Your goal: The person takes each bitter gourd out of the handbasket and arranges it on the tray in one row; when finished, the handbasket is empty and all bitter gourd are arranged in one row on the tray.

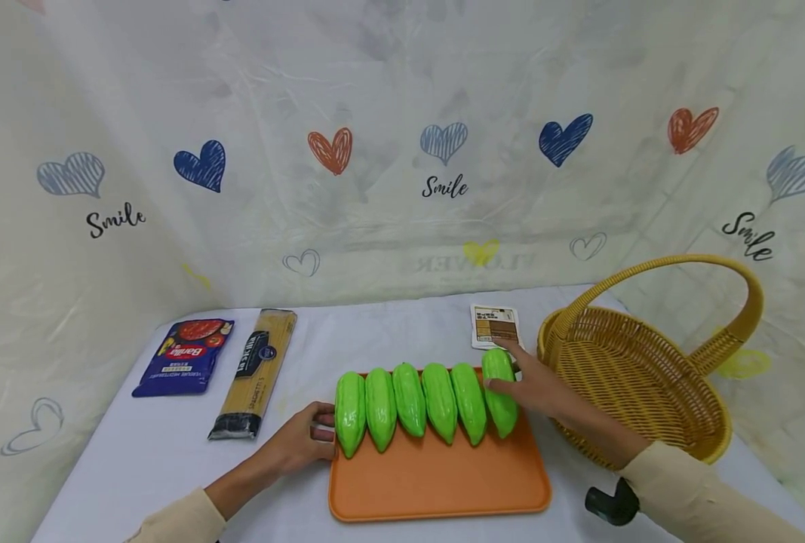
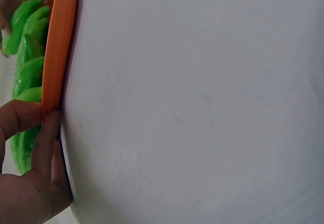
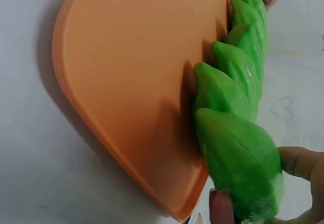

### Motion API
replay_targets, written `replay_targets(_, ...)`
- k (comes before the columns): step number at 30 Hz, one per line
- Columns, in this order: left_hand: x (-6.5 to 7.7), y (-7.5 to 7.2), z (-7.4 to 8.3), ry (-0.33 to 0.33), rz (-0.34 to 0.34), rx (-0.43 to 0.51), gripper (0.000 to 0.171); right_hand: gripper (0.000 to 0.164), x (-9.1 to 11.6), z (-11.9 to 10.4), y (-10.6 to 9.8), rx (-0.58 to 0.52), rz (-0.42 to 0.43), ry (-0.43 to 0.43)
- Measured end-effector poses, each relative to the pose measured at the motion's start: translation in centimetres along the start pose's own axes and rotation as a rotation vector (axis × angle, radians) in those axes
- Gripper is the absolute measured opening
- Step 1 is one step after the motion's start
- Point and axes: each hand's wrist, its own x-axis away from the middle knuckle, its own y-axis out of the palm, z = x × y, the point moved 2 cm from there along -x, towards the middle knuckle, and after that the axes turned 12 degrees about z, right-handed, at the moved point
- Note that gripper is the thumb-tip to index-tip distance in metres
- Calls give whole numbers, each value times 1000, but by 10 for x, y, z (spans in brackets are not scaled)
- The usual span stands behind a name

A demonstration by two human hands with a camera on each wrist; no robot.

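An orange tray [image 1: 439, 483] lies on the table with a row of glossy green, ridged, pointed fruits [image 1: 411, 400] along its far part. My left hand [image 1: 303, 439] pinches the tray's left rim between thumb and fingers, beside the leftmost fruit [image 1: 350, 415]. At the other end of the row, my right hand [image 1: 527, 385] grips the rightmost green fruit [image 3: 240, 163] by its far, blunt end. That fruit's pointed tip faces the near side and overlaps the tray's right part.
A wicker basket [image 1: 636, 377] with a tall handle stands to the right, behind my right forearm. A small white-and-brown packet [image 1: 496, 326] lies behind the right hand. On the left are a spaghetti pack [image 1: 256, 373] and a blue Barilla pouch [image 1: 185, 358].
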Motion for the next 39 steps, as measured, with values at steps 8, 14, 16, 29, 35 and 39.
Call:
replay_targets(8, -1, 0, -1, 4, 1, -4, 74, 77, -4, 5, 9, 99, -10, 28)
replay_targets(14, 0, 1, -1, -9, 2, -7, 74, 79, -5, 13, 16, 116, 8, 30)
replay_targets(16, 0, 1, -1, -11, 1, -8, 75, 78, -4, 15, 17, 116, 26, 30)
replay_targets(29, 3, -3, -1, -4, -2, -9, 75, 77, -2, 23, 26, 51, 76, 144)
replay_targets(35, 3, -3, -2, -9, 7, -14, 75, 87, 1, 19, 26, 20, 77, 176)
replay_targets(39, 4, -2, -1, -7, 11, -3, 75, 93, 5, 14, 23, -6, 76, 185)
